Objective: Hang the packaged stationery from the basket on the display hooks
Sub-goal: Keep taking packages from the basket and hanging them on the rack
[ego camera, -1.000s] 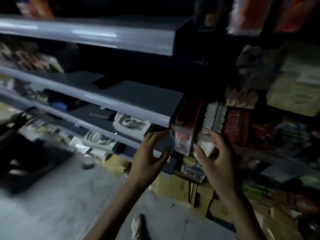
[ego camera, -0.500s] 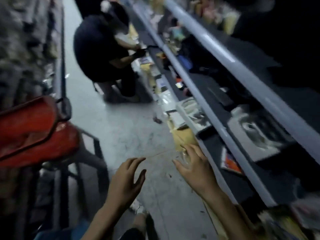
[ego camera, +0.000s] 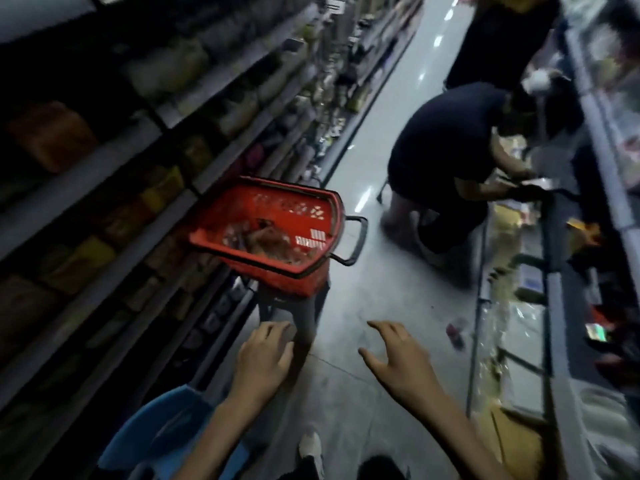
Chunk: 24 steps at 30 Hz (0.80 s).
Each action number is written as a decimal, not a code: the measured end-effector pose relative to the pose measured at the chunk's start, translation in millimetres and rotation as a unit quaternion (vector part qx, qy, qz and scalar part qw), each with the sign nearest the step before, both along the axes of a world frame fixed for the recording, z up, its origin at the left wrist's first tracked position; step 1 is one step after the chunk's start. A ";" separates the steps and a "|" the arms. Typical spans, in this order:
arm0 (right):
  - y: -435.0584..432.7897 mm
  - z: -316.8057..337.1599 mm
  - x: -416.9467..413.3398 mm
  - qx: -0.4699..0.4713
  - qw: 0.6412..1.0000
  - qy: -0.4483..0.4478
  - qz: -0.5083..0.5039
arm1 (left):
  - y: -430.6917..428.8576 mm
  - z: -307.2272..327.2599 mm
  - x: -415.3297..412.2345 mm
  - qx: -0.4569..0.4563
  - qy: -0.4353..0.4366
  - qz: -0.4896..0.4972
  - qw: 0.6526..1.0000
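Since half a second ago the view has swung left, so the red basket point(ego camera: 287, 278) now sits ahead of both hands instead of at the frame's left edge. It rests tilted on a dark stand point(ego camera: 306, 317) just beside the left shelves point(ego camera: 104, 161), with the packaged stationery point(ego camera: 266, 237) heaped inside. The left hand point(ego camera: 265, 358) and right hand point(ego camera: 398, 362) hover below it over the floor point(ego camera: 363, 410), both empty, fingers loosely spread and slightly bent. Another person point(ego camera: 446, 150) crouches at the right-hand shelving.
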State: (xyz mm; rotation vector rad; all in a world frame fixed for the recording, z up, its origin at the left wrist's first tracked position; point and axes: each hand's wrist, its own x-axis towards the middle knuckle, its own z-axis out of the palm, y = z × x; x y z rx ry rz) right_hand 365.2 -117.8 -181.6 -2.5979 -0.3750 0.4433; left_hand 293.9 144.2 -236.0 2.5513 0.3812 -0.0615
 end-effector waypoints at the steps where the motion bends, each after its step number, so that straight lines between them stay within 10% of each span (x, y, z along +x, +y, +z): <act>1: 9.5 -2.8 12.6 -0.002 1.000 -0.001 0.020 | 5.5 -4.0 9.3 -0.002 0.003 0.017 1.000; 24: 149.8 -118.0 331.5 -0.117 0.906 -0.080 0.398 | 64.3 -78.1 226.6 0.098 0.251 0.024 0.963</act>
